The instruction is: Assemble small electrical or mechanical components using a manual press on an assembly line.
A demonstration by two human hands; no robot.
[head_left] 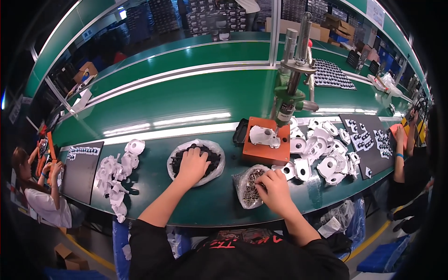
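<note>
Many black parts [214,161]; many thin metallic pieces [250,189]

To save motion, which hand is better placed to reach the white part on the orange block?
Probably your right hand: at the bag of metal pieces, it looks nearer that white part than your left hand.

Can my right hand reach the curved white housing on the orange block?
Likely yes: the way looks free between the right hand and the curved white housing; the green metal press crowds only the housing's right end.
</note>
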